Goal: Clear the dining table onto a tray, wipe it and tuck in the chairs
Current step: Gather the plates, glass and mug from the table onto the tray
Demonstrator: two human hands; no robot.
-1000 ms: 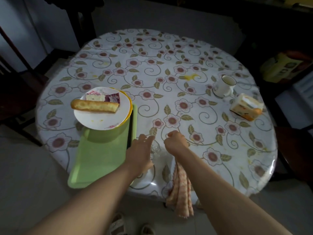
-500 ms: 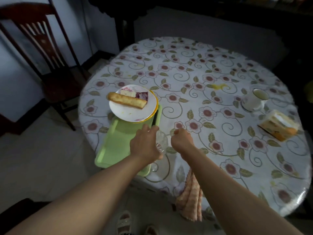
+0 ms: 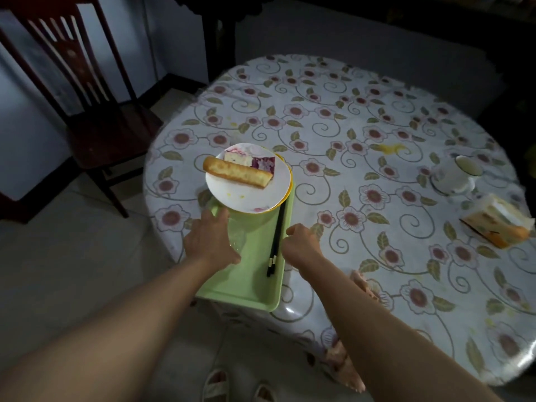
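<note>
Your left hand point(image 3: 213, 242) grips a clear glass point(image 3: 238, 238) over the green tray point(image 3: 249, 288), just short of the stacked plates point(image 3: 248, 192) with bread point(image 3: 238, 172) and cake point(image 3: 251, 161) on the tray's far end. Black chopsticks point(image 3: 276, 242) lie along the tray's right side, between your hands. Your right hand point(image 3: 301, 245) is curled shut, empty, just beside the tray. A mug point(image 3: 455, 177) and tissue box point(image 3: 497, 224) sit far right on the table point(image 3: 348, 117); a yellow spill point(image 3: 391, 148) lies mid-table. A cloth point(image 3: 345, 361) hangs off the near edge. A chair point(image 3: 87, 111) stands at left.

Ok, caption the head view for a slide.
Left hand sets a clear glass on the green plastic tray beside black chopsticks.
</note>
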